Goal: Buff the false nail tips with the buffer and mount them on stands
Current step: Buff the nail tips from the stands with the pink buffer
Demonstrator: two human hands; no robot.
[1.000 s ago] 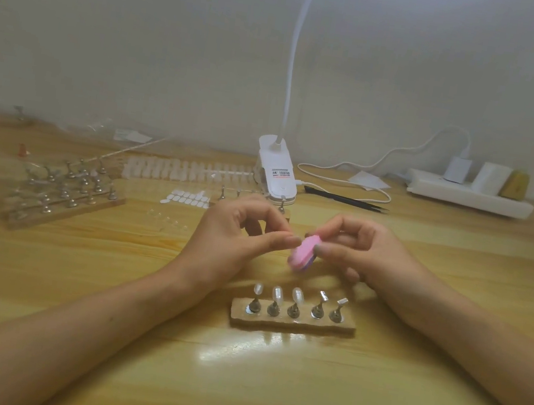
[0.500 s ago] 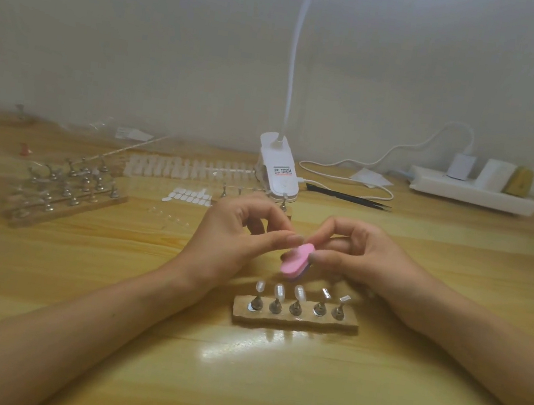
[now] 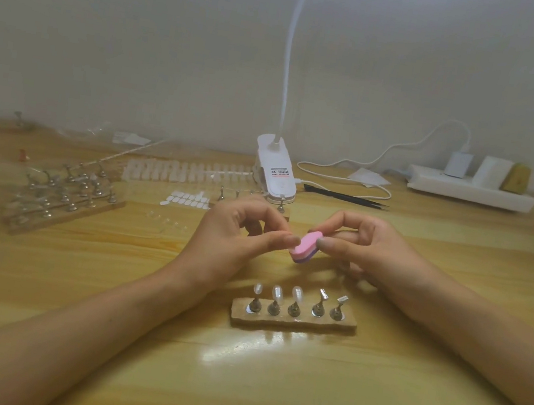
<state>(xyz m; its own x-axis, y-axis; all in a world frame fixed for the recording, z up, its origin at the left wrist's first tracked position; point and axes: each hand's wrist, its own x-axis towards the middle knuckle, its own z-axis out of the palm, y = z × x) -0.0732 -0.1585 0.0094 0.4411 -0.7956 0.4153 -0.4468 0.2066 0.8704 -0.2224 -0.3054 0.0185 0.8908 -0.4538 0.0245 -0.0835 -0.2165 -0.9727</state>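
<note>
Spare stands (image 3: 62, 196) sit in a heap at mid-left. Left hand (image 3: 236, 236) is in the centre, thumb and forefinger curled together at the pink buffer (image 3: 305, 246); can't tell if a nail tip's pinched in there. Right hand (image 3: 366, 248) grips the buffer just right of centre. Below them is the wooden block (image 3: 292, 322): five stands, with tips on the left three.

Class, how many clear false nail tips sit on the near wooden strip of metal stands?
3, at the strip's left end: first tip, second, third. Two right stands are bare.
</note>
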